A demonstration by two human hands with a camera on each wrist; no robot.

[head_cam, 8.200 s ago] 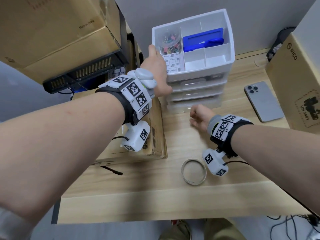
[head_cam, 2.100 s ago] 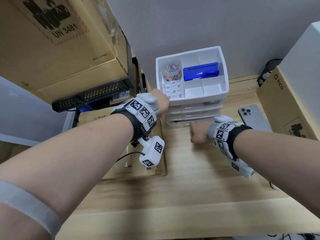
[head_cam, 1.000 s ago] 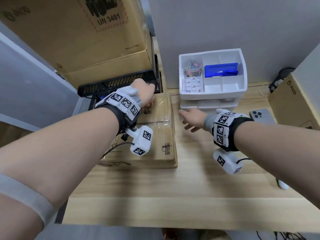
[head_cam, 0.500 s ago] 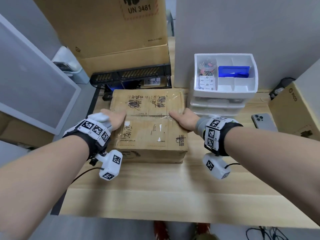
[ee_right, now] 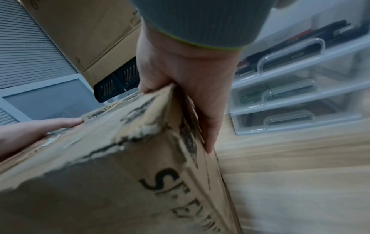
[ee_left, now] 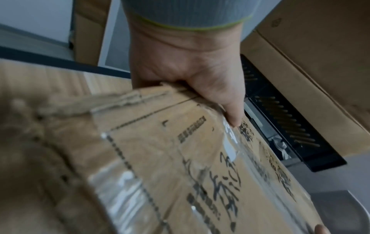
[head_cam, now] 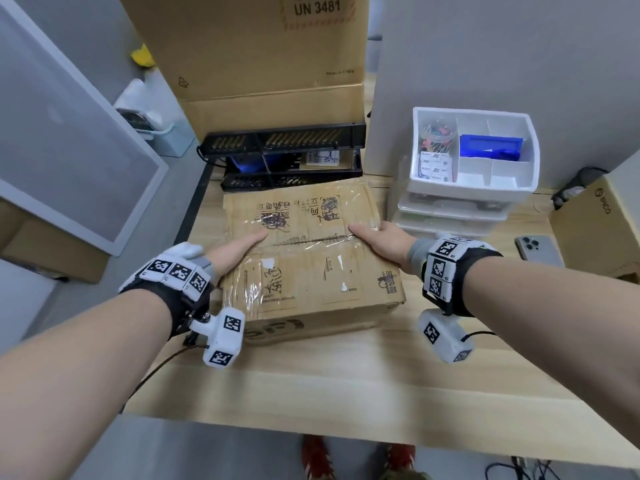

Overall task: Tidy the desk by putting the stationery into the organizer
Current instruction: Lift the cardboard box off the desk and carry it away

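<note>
- Both hands clamped the taped cardboard box [head_cam: 308, 258] on the wooden desk [head_cam: 346, 386]: left hand [head_cam: 231, 253] gripped its left edge, thumb on top.
- Right hand [head_cam: 382, 240] grasped the right edge, fingers down the side.
- The white organizer [head_cam: 474, 192] stood just right of the box, blue item [head_cam: 490, 146] in a top compartment.
- A phone [head_cam: 538, 250] lay further right.

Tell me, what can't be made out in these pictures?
- Inside the cardboard box: head view, taped flaps cover it.
- Left hand fingers: left wrist view, tucked behind the box's side.
- Organizer drawer contents: right wrist view, blurred through the clear fronts.
- Sticky-note print: head view, too small.
- Phone: partly behind the right forearm.
</note>
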